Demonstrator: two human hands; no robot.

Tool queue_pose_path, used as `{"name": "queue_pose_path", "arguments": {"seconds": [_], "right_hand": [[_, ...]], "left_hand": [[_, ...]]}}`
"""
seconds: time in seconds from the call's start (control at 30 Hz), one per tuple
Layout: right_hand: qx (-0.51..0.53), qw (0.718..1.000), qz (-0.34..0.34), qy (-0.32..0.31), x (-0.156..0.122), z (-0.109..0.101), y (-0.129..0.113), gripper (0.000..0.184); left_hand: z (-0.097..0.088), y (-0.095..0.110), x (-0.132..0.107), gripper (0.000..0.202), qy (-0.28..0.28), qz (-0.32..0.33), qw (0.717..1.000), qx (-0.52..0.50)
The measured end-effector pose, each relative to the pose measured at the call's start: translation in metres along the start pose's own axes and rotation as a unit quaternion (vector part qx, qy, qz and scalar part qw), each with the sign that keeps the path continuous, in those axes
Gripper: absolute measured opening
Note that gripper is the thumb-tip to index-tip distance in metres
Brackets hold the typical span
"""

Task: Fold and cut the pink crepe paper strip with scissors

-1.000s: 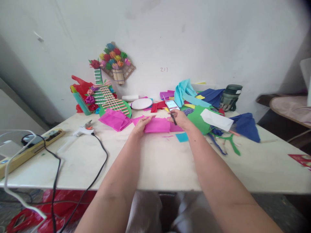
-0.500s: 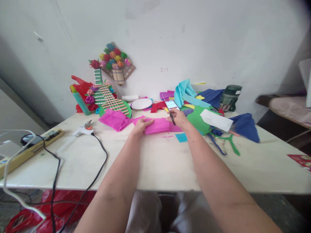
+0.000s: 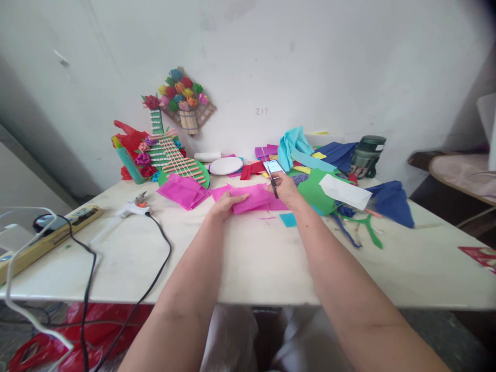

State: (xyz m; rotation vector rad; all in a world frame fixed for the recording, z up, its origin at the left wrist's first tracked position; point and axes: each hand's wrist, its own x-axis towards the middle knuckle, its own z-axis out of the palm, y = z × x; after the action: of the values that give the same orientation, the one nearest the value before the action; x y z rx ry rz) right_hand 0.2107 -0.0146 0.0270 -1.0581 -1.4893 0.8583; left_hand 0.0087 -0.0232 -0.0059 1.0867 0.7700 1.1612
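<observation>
My left hand (image 3: 226, 204) grips the left end of a folded sheet of pink paper (image 3: 251, 199), thumb on top. At the paper's right end, my right hand (image 3: 284, 188) is closed around a dark, slim tool that looks like scissors or a craft knife (image 3: 274, 189), its thin blade pointing up and away. Part of that tool is hidden by my fingers. More pink paper (image 3: 184, 191) lies to the left of my left hand. Just beyond my right hand is a phone (image 3: 273, 167) with its screen lit. A small blue paper piece (image 3: 288, 220) lies below my right wrist.
At the left lies a white glue gun (image 3: 134, 207) with a black cord, near a power strip (image 3: 50, 240). Behind stands a guitar-shaped craft (image 3: 182, 168) with paper flowers. Green paper (image 3: 318, 188), a white strip (image 3: 344, 191) and a dark green bottle (image 3: 368, 154) are at the right.
The pink paper has tilted, its right end rising a little. My left thumb now lies further along it, and the dark tool in my right hand has turned slightly more upright.
</observation>
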Motion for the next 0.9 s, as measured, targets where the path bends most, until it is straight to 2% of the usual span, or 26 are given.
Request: {"name": "queue_pose_path", "arguments": {"seconds": [0.13,0.27,0.5,0.73,0.9], "right_hand": [[0.002,1.000,0.006,0.013,0.001,0.001,0.000,0.036],[0.016,1.000,0.008,0.005,0.000,0.005,0.000,0.035],[0.028,0.999,0.016,-0.010,-0.001,0.008,0.001,0.033],[0.027,0.996,0.055,-0.064,-0.006,-0.003,-0.007,0.032],[-0.026,0.991,0.056,-0.115,-0.005,-0.017,-0.001,0.029]], "left_hand": [[0.000,0.000,0.001,0.031,0.027,0.005,1.000,0.011],[-0.002,0.003,0.002,0.030,0.056,0.042,0.997,0.024],[-0.007,0.005,0.003,0.034,0.058,0.056,0.994,0.078],[-0.016,0.000,0.006,0.035,0.050,0.079,0.992,0.089],[-0.019,0.000,0.006,0.035,0.043,0.062,0.995,0.069]]}}
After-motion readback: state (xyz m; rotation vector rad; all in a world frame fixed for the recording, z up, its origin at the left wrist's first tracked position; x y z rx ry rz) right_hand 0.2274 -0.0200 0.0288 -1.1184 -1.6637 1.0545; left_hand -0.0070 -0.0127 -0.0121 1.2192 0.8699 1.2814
